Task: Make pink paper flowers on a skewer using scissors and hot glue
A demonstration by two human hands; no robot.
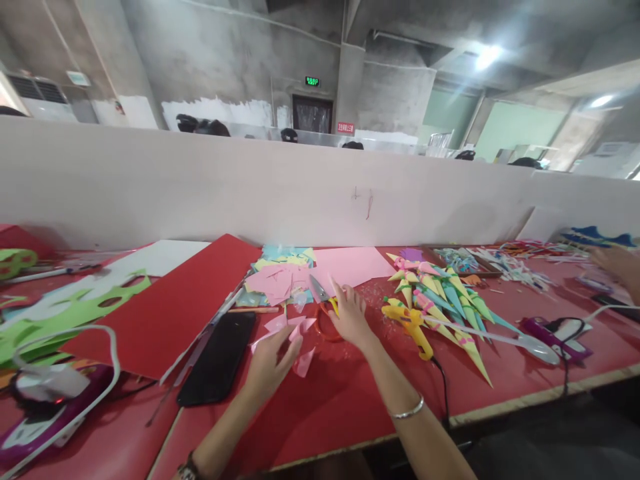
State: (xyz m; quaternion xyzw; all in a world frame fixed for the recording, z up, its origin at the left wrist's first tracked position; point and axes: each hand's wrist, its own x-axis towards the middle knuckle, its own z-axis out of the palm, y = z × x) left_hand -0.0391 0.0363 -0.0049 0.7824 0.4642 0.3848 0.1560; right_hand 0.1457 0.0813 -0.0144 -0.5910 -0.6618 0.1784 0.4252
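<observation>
My left hand has its thumb and forefinger curved around a folded piece of pink paper, and the contact is partly hidden. More pink scraps lie by its fingertips. Beside it, my right hand reaches over the yellow and orange handles of a pair of scissors, its fingers stretched out and apart. The blades point away to the left, towards a stack of cut pink paper. Behind my fingers lies a pink sheet.
A yellow glue gun with a clear glue stick lies right of my hands, against a pile of coloured paper cones. On the left are a black phone and a red sheet. A white partition backs the red table.
</observation>
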